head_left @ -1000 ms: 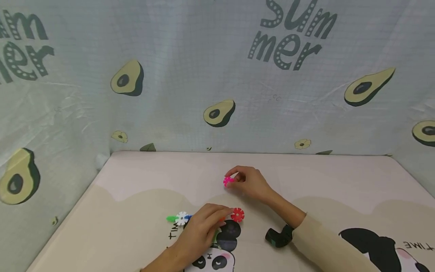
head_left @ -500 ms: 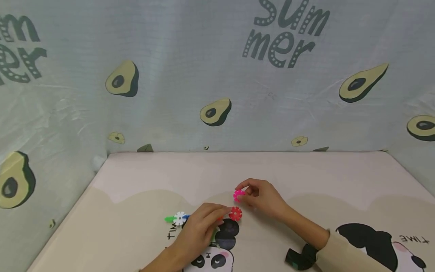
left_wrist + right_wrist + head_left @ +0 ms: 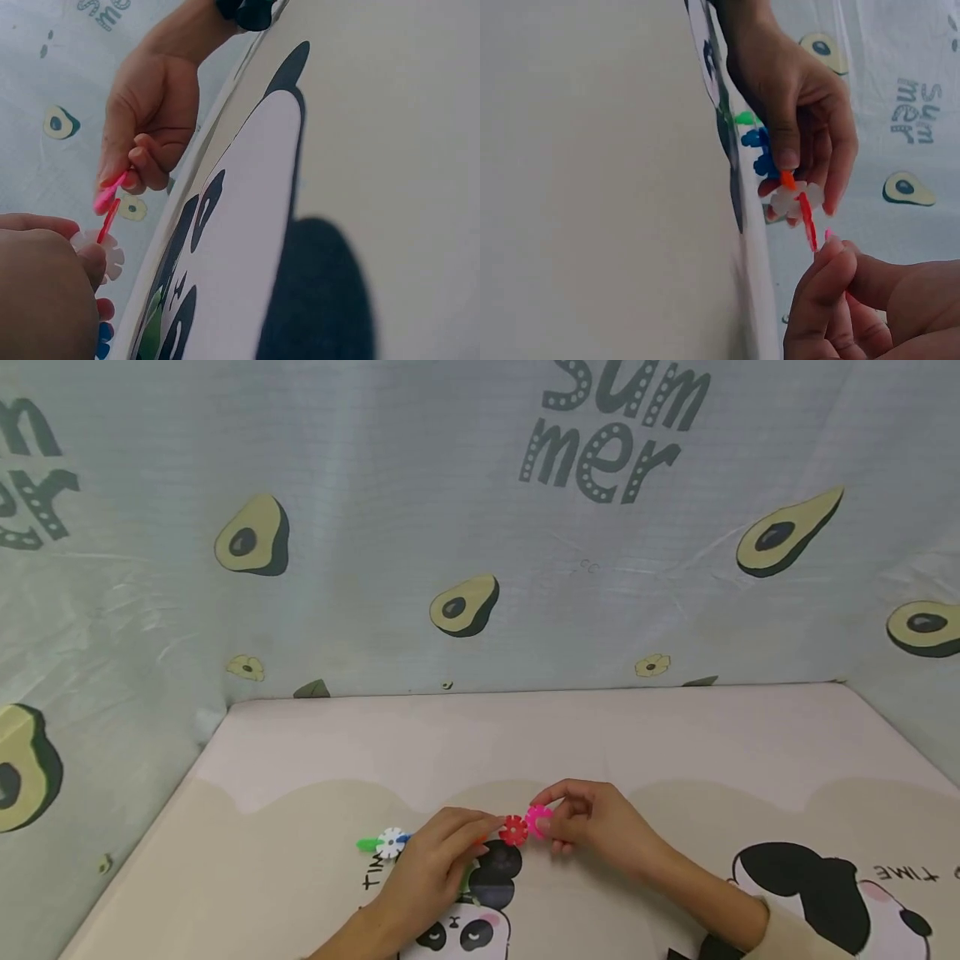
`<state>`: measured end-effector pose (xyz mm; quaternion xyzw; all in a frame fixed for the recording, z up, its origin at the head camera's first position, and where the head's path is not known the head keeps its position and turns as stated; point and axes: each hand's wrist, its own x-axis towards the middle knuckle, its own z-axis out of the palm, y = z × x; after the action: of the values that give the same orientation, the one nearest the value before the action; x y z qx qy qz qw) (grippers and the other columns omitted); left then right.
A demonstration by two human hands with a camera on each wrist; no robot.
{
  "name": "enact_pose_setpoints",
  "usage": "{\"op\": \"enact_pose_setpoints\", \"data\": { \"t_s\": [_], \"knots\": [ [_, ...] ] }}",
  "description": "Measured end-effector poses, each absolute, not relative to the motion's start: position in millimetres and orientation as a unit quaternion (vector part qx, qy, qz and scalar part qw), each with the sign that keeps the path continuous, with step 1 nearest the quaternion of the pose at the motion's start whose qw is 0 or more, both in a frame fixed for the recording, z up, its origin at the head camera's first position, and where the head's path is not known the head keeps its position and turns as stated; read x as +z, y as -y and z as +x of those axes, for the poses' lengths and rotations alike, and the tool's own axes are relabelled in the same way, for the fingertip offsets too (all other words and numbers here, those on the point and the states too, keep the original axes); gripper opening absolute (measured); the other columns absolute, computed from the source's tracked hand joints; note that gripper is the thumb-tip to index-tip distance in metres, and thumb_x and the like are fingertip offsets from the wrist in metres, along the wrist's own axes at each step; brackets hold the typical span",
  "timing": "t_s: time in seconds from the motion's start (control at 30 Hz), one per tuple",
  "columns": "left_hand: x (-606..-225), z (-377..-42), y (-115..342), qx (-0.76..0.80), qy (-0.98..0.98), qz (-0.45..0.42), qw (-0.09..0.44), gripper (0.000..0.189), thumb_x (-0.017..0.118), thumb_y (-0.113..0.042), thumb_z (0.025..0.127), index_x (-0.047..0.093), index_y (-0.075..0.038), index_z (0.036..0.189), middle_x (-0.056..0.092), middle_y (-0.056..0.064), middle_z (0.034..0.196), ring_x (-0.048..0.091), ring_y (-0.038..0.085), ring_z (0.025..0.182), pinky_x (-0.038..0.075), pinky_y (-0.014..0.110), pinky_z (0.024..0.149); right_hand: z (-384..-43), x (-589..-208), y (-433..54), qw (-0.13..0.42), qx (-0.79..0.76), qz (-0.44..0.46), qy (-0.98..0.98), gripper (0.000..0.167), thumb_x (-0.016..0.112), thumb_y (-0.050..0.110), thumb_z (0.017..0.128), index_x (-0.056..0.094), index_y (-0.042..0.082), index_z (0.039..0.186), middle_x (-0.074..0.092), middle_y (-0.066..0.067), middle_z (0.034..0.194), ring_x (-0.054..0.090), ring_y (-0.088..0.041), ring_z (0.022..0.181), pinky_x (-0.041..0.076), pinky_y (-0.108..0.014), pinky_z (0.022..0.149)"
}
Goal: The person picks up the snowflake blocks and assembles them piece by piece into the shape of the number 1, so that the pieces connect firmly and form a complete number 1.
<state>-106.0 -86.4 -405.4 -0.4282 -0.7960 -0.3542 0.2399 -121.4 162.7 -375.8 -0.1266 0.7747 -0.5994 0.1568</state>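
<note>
In the head view my left hand [image 3: 435, 872] grips a chain of interlocking snowflake discs above the table. A green disc [image 3: 367, 844] and a white disc [image 3: 391, 842] stick out at its left, and a red disc [image 3: 513, 831] at its right end. The right wrist view shows blue discs [image 3: 763, 154], an orange disc [image 3: 787, 178] and another whitish disc [image 3: 784, 201] by the left fingers. My right hand [image 3: 600, 827] pinches a pink disc [image 3: 537, 821] between thumb and forefinger, its edge right at the red disc's edge. Left fingers hide the chain's middle.
The pale tabletop [image 3: 262, 877] carries printed pandas, one panda face [image 3: 457, 935] below the left hand. Behind it hangs a curtain [image 3: 360, 568] with avocado prints. A black device [image 3: 255, 13] sits on the right wrist.
My right hand has brought the pink disc down and to the right, from above the chain to the red disc's edge. The left hand has kept its grip on the chain.
</note>
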Motion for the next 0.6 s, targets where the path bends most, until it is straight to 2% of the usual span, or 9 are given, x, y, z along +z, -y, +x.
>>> {"op": "enact_pose_setpoints", "data": {
  "t_s": [0.23,0.6],
  "knots": [
    [-406,-107,87,-0.354,0.791,-0.437,0.240,0.047,0.069,0.007,0.080,0.062,-0.009,0.123,0.061,0.001,0.112,0.058,0.013,0.099,0.047,0.018,0.086,-111,-380,-164,0.188,-0.616,-0.129,-0.754,0.032,0.073,0.020,0.086,0.063,0.003,0.112,0.063,-0.013,0.071,0.060,-0.023,0.060,0.052,-0.030,0.059],
    [-403,-107,87,-0.363,0.787,-0.443,0.232,0.047,0.070,0.005,0.081,0.061,-0.009,0.125,0.063,-0.002,0.109,0.058,0.012,0.099,0.047,0.018,0.086,-106,-383,-162,0.188,-0.636,-0.146,-0.734,0.030,0.071,0.016,0.088,0.062,0.002,0.113,0.063,-0.016,0.070,0.059,-0.020,0.057,0.050,-0.026,0.055]
  ]
}}
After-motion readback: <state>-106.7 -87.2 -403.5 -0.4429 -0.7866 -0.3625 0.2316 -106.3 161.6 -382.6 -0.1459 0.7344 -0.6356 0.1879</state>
